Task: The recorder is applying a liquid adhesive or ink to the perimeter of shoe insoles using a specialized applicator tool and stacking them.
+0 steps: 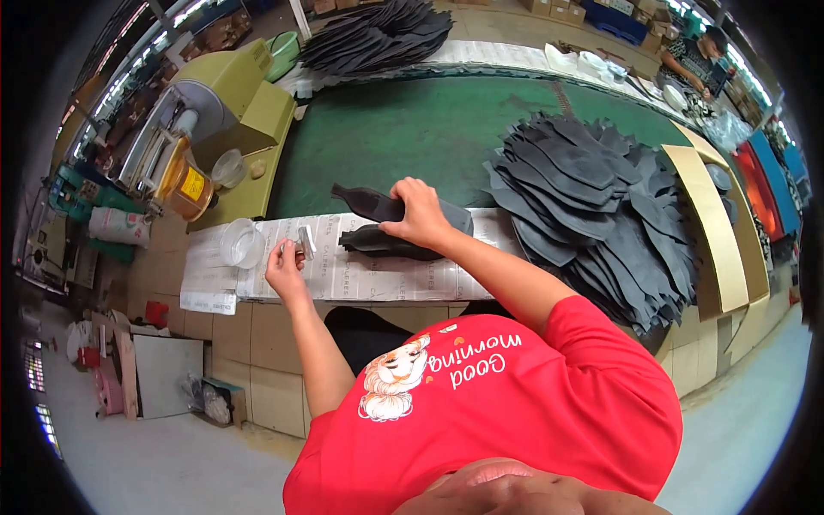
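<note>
My left hand (286,266) is closed in a pinch on a small flat silver-grey piece (306,240) over the front strip of the table. Its exact kind is too small to make out. Beside that hand stands a clear plastic tub (242,244). My right hand (421,216) reaches over some dark cut sheet pieces, thumb and fingers closed on the upper black cut piece (369,202). Another black cut piece (390,242) lies nearer me, just under the thumb. Part of the held piece is hidden behind the hand.
A large heap of black cut pieces (584,197) lies to the right, beside an open cardboard box (708,227). More sheets (378,34) are piled across the green table (386,129). An olive-green machine (227,94) stands at left. Far right, another person (693,64) sits working.
</note>
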Tool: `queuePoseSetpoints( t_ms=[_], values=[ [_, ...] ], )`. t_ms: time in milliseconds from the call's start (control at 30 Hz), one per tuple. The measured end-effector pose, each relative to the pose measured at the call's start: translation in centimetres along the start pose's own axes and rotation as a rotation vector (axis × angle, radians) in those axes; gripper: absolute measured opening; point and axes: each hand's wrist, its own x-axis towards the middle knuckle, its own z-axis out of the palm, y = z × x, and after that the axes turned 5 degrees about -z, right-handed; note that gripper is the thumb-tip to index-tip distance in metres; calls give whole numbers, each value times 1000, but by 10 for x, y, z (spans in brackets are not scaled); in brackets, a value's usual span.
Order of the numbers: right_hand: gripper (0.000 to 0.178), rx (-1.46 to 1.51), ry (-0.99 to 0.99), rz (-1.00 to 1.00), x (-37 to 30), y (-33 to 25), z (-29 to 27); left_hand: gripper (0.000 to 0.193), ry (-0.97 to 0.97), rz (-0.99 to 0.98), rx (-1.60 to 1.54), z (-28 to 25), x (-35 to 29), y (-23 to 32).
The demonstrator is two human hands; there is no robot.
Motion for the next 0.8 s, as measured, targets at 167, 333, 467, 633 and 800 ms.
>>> queuePoseSetpoints(
  t_ms=[167,333,467,633,800],
  values=[
    [45,9,-52,-64,-8,1,2,23,25,2,-70,-5,1,-4],
    [39,-134,-156,-122,-12,-7,2,24,8,-45,-309,-8,-7,5],
    [42,-51,-130,-47,-7,-7,-4,25,-3,-77,-369,-4,-12,7],
    [43,-350,75,-35,38,-18,-93,25,-5,-98,-357,-20,-12,-3],
    [37,-813,-6,470,71,50,-218,26,-20,-96,-387,-23,-11,-6]
  ],
)
